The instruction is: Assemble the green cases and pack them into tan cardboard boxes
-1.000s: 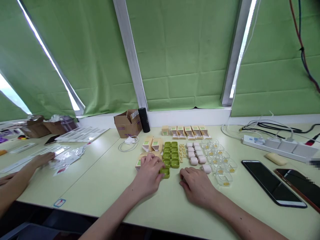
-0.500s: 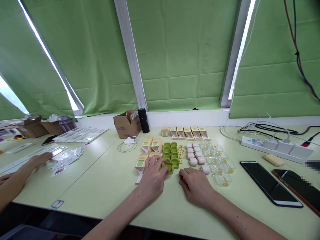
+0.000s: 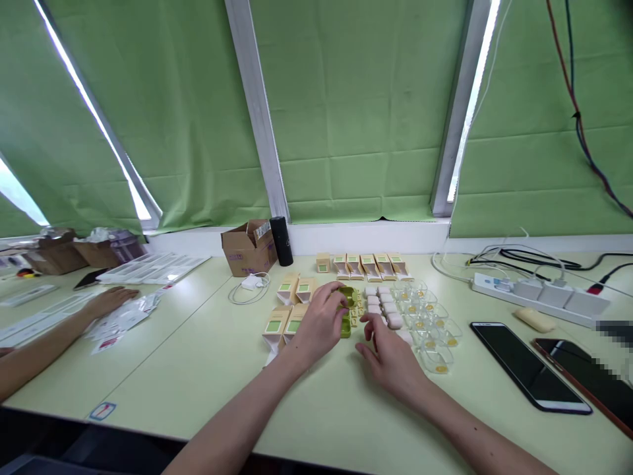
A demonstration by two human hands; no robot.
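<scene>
We've got a green tray (image 3: pixel 351 297) pinched in our left hand (image 3: pixel 320 321), our right hand (image 3: pixel 388 353) loose, fingers apart, beside pale cases (image 3: pixel 390 308)

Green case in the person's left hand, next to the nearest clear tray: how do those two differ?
The green case is opaque, while the clear tray is see-through.
The green case is held tilted in the left hand, while the clear tray rests on the table with no hand holding it.
The clear tray shows a yellow spot; the green case shows none on its visible side.
Both are small and hollow.
</scene>
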